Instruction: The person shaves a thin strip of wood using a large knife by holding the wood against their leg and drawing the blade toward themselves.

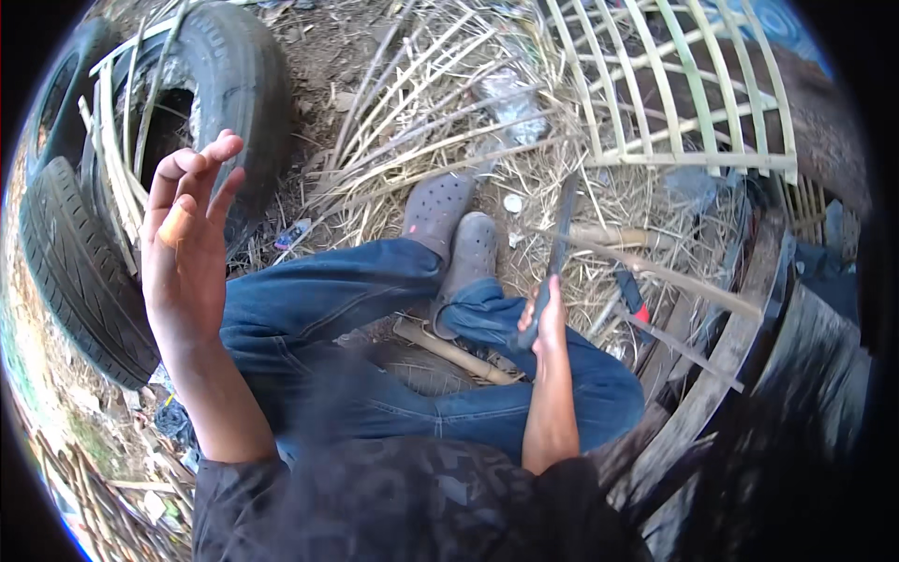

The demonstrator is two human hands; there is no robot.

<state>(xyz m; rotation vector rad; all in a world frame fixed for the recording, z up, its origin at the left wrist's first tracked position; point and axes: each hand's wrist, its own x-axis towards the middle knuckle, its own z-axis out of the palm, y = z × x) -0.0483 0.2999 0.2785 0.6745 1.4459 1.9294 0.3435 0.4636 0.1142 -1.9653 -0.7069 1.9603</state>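
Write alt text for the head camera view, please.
A right hand grips a long dark knife; the left hand is raised and empty. Below are legs in blue jeans, with pale strips, a slatted lattice and tires around them.

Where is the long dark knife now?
In the head view, the knife is right of the grey perforated clogs, in the person's bare right hand, its tip near the pale bamboo lattice.

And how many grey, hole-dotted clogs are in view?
2: one grey, hole-dotted clog at upper centre; the second clog just right of it and lower. Others may be hidden.
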